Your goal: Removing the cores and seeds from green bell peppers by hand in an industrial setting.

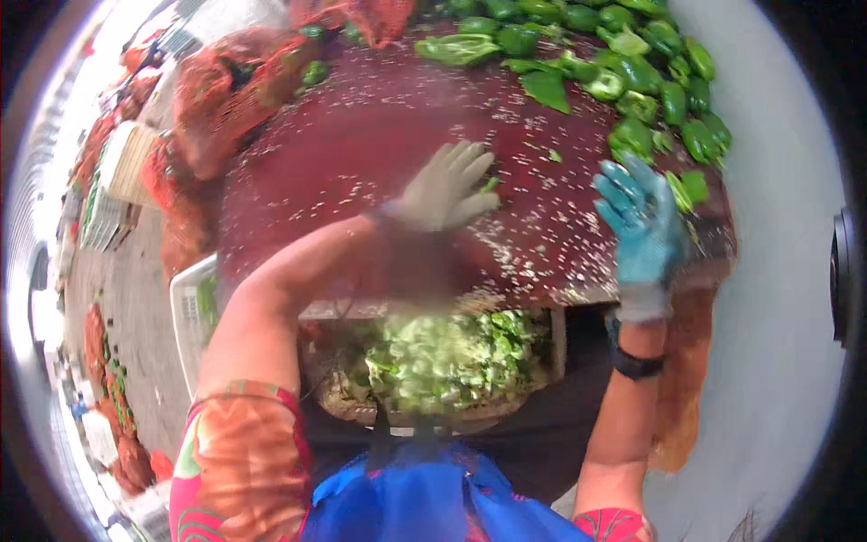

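My left hand (444, 188), in a pale cream glove, lies palm down over the dark red tabletop (361, 135) with its fingers stretched out. A small scrap of green pepper (490, 184) shows beside its fingers. Farther right, my right hand (643, 224) wears a wet teal-coated glove; its fingers are extended and somewhat apart, and no tool shows in it. Just beyond it are cut pieces of green pepper (688, 188). Pale seeds (515, 262) are scattered over the tabletop, thickest between my hands.
Green bell peppers (641, 72) are heaped at the far right. Below the near edge sits a container of pepper cores and scraps (452, 357). Red mesh sacks (230, 90) lean at the far left, near pale stacked crates (126, 172). A grey wall (777, 271) borders the right.
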Action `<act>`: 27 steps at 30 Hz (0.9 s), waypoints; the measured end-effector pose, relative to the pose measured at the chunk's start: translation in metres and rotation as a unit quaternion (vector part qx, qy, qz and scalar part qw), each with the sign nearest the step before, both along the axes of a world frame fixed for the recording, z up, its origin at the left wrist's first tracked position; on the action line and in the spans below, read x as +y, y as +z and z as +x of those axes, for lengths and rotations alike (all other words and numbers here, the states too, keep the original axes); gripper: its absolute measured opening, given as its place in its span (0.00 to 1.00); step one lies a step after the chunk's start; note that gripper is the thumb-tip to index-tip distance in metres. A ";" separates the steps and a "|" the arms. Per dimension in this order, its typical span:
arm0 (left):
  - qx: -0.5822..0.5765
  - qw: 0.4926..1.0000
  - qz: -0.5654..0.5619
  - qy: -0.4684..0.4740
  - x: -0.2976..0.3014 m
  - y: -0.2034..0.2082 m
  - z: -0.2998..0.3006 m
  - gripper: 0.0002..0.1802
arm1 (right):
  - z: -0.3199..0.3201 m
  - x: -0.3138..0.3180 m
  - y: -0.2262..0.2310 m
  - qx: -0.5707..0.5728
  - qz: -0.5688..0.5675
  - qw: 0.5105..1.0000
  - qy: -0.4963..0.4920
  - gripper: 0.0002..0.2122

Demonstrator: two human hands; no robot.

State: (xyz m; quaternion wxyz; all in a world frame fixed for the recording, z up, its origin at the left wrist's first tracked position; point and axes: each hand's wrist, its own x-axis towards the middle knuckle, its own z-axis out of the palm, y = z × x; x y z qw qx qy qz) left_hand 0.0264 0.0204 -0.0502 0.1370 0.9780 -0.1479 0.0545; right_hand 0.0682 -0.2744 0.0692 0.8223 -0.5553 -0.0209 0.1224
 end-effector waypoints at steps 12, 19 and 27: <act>-0.013 0.956 -0.056 -0.288 -0.106 0.030 -0.142 0.33 | 0.013 -0.090 -0.003 -0.026 -0.010 0.999 0.027 0.22; 0.081 0.940 -0.199 -0.263 -0.123 0.058 -0.143 0.17 | 0.141 -0.235 -0.062 -0.042 -0.331 0.922 -0.198 0.24; -0.121 0.976 -0.102 -0.152 -0.190 0.070 0.041 0.14 | 0.227 -0.217 -0.117 -0.149 -0.727 0.659 -0.120 0.28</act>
